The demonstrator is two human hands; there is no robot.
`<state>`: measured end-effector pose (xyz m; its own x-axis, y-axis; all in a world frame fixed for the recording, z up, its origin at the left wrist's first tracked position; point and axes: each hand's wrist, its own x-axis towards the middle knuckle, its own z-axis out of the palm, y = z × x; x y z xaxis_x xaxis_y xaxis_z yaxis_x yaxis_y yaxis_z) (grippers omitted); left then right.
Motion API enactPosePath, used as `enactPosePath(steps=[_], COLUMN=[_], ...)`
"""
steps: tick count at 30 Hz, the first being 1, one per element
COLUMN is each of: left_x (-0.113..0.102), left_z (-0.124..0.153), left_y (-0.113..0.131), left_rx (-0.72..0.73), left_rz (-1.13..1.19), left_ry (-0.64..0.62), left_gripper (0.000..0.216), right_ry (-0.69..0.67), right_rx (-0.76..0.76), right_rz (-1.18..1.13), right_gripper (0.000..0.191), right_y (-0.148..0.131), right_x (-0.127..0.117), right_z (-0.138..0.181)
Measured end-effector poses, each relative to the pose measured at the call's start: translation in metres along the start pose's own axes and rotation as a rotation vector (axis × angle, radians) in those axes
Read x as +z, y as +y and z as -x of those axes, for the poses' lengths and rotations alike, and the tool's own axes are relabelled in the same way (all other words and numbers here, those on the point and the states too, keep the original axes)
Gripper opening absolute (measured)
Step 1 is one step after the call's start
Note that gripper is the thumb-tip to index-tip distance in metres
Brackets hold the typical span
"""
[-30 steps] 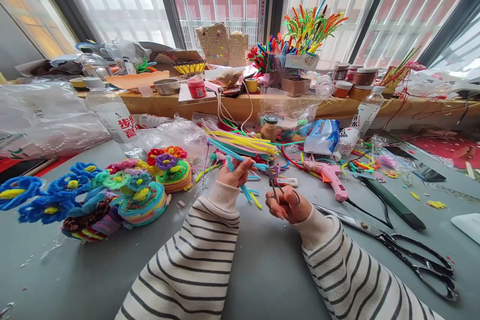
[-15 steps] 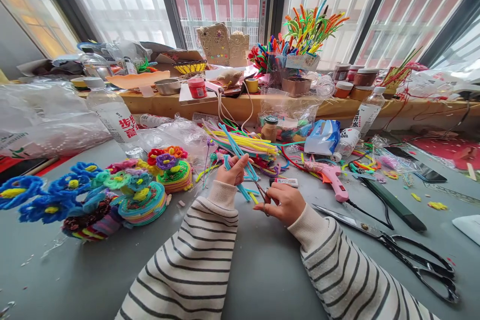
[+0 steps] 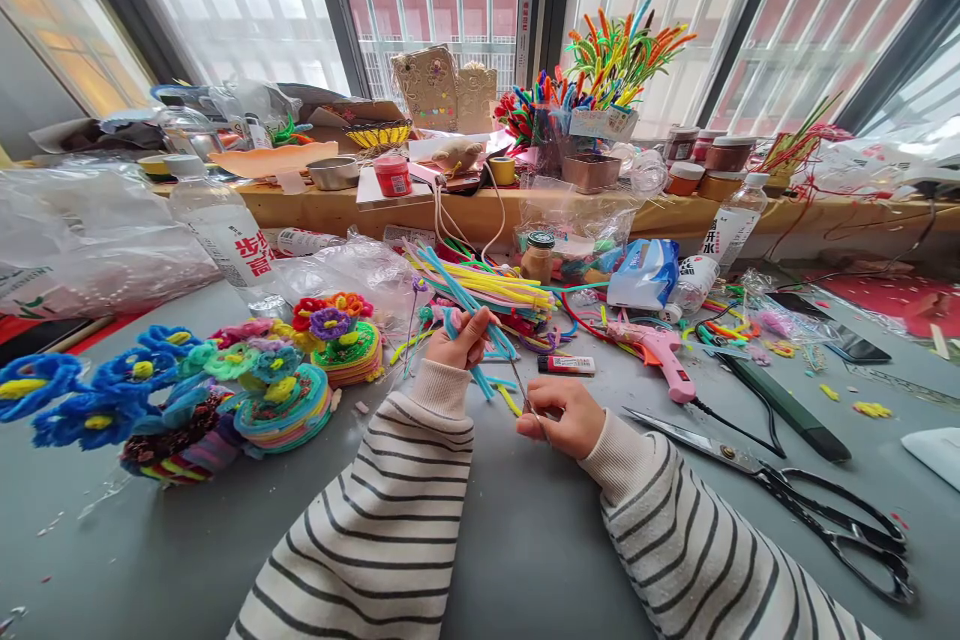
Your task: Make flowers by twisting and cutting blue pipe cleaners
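Note:
My left hand (image 3: pixel 461 340) is closed on a few light blue pipe cleaners (image 3: pixel 459 292) that slant up and to the left over the grey table (image 3: pixel 495 540). Just to its right, my right hand (image 3: pixel 562 415) grips small scissors (image 3: pixel 519 388) whose blades point up toward the blue pipe cleaners near my left hand. Behind both hands lies a heap of yellow, pink and blue pipe cleaners (image 3: pixel 495 290). Short cut bits (image 3: pixel 504 392) lie on the table between my hands.
Finished pipe-cleaner flowers and coiled discs (image 3: pixel 187 385) fill the left. A pink glue gun (image 3: pixel 660 355), a lighter (image 3: pixel 566 364), large black scissors (image 3: pixel 795 490), a black tool (image 3: pixel 784 405) and water bottles (image 3: pixel 225 230) surround my hands. A cluttered wooden sill (image 3: pixel 480 205) runs behind.
My left hand turned the blue pipe cleaners from pointing right to slanting up-left. My right hand swung the scissors in from upright toward them and lowered slightly.

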<state>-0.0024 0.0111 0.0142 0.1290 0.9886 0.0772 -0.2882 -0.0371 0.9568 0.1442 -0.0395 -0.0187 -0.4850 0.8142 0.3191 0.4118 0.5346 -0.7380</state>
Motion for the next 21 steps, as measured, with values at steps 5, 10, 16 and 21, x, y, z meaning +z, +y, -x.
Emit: enactPosePath(steps=[5,10,16,21], left_x=[0.0022,0.0037,0.0007,-0.0006], left_z=[0.0024,0.0037,0.0005,-0.0024], left_y=[0.0023,0.0035,0.0002,-0.0025], left_rx=[0.011,0.010,0.025,0.069], left_rz=[0.038,0.048,0.111,0.151], left_ry=[-0.057,-0.094,-0.102,-0.095], left_gripper=[0.032,0.033,0.032,0.032], right_ry=[-0.188,-0.246,-0.266,-0.251], right_rx=[-0.094,-0.124,-0.013,0.052], right_rz=[-0.314,-0.424,-0.592,-0.647], right_gripper=[0.059,0.062,0.060,0.057], right_y=[-0.0024,-0.0016,0.0001,0.0029], right_x=[-0.0036,-0.0042,-0.0025,-0.0020], right_z=[-0.0028,-0.0046,-0.0036,-0.0038])
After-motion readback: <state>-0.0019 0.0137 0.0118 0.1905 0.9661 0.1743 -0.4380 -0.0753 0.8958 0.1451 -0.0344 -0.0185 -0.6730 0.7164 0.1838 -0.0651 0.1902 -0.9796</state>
